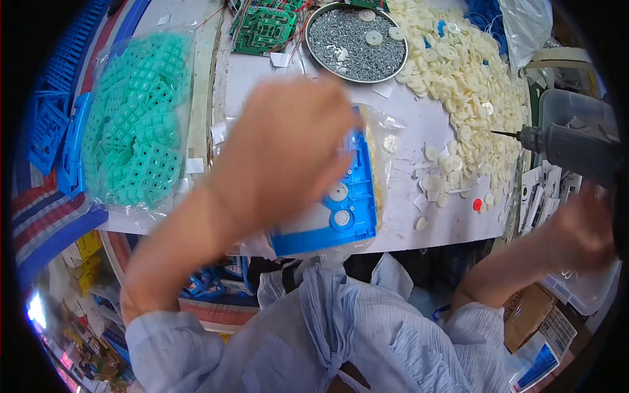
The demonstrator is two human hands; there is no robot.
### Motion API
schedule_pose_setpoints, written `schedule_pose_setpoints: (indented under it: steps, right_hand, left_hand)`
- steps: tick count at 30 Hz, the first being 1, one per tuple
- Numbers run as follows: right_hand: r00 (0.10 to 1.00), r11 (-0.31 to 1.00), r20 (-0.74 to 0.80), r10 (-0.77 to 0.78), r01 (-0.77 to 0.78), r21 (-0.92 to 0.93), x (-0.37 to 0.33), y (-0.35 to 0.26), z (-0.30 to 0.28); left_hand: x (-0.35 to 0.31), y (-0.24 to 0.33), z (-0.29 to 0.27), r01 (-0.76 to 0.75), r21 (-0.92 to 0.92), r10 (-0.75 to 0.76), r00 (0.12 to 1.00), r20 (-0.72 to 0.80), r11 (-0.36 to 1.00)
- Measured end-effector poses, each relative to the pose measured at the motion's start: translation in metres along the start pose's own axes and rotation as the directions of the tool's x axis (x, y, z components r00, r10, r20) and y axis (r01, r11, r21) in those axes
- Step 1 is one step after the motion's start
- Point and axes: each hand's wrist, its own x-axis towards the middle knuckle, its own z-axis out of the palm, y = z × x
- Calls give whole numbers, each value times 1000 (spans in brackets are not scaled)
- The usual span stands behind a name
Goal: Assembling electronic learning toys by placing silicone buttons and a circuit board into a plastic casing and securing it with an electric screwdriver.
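Observation:
A blue plastic casing (364,196) lies on the table in front of me, with white round discs (339,192) set in it. My left hand (282,144) is above the casing and covers much of it. Motion blurs its fingers, so I cannot make out whether they hold anything. At the right edge my right hand (583,229) is closed round the grip of a grey electric screwdriver (580,154). The screwdriver's thin bit points left, over the edge of a heap of cream plastic discs (468,85).
A round metal dish of small screws (357,42) stands at the back, beside green circuit boards (265,27) with red wires. To the left lies a clear bag of teal keypads (141,111), with blue plastic parts (75,144) beyond it. A clear plastic bin (570,108) is at right.

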Motion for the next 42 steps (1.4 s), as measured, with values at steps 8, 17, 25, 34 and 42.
schedule_pose_setpoints:
  steps: [8,17,25,34,42]
  right_hand:
    - [653,925,735,182,-366,97,7,61,-18]
    - [731,928,639,240,-367,71,-32,55,12]
    - [560,713,777,288,-667,217,-68,14,26]
    - [521,667,804,287,-711,223,-96,8,53]
    - [557,685,772,305,-692,228,-99,4,56]
  left_hand:
    - [108,-82,55,-36,382,-24,988,153,923]
    - [113,-77,50,-1,476,-58,992,109,880]
    - [-13,36,25,-44,-21,44,999,-7,999]
    - [-58,48,35,136,-240,-179,970,-167,961]
    - [-60,45,39,118,-256,-178,958,-224,959]
